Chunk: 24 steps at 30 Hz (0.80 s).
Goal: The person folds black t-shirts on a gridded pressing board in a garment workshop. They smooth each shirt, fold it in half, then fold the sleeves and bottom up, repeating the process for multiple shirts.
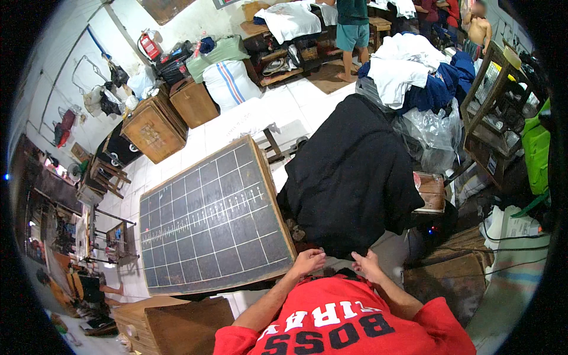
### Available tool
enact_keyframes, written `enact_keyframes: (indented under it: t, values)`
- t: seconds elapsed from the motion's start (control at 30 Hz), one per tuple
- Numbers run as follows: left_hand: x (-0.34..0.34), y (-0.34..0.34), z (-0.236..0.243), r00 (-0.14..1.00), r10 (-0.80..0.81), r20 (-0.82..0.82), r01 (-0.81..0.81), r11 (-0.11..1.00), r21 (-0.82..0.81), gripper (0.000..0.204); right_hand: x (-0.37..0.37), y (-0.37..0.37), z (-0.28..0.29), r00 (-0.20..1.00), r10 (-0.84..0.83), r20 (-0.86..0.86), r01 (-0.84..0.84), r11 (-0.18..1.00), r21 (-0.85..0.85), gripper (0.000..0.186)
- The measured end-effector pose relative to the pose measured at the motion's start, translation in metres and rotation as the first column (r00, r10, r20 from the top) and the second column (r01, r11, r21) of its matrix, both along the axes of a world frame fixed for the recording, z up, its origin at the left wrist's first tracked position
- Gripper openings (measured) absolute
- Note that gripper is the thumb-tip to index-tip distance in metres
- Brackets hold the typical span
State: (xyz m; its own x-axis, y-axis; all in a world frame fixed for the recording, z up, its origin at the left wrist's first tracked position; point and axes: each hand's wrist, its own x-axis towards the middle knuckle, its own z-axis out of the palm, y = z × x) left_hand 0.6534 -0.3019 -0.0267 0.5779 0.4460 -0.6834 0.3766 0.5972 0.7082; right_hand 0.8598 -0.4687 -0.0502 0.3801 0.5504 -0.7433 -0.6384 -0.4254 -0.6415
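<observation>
A large black cloth (355,171) lies heaped in front of me, its near edge hanging toward my lap. My left hand (310,261) is closed at the left end of that near edge, the fingers pinching the fabric. On the other side, my right hand (368,264) pinches the same edge with thumb and fingers. A short stretch of black fabric spans the gap between the two hands. Folds of the cloth hide whatever supports it.
Left of the cloth stands a dark tabletop with white grid lines (207,213). White and navy garments (408,71) pile up beyond the cloth, above clear plastic bags (432,130). A wooden rack (491,112) stands at right. Cardboard boxes (155,127) and people are farther back.
</observation>
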Motion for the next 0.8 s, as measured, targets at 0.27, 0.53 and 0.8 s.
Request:
enact_keyframes:
  t: [0.27, 0.53, 0.8]
  values:
    - [0.029, -0.022, 0.037, 0.947, 0.300, -0.117, -0.321, 0.897, -0.305, 0.044, 0.003, -0.015, 0.068, 0.823, 0.200, -0.532, -0.014, 0.943, 0.333, 0.021]
    - [0.022, -0.021, 0.064, 0.961, 0.277, 0.008, -0.272, 0.948, -0.165, 0.039, 0.002, -0.019, 0.095, 0.805, 0.481, 0.347, -0.514, 0.858, 0.001, 0.033]
    - [0.027, -0.016, 0.085, 0.878, 0.368, 0.307, -0.259, 0.903, -0.342, 0.037, -0.021, 0.016, 0.129, 0.412, 0.118, 0.904, -0.575, 0.803, 0.158, 0.026]
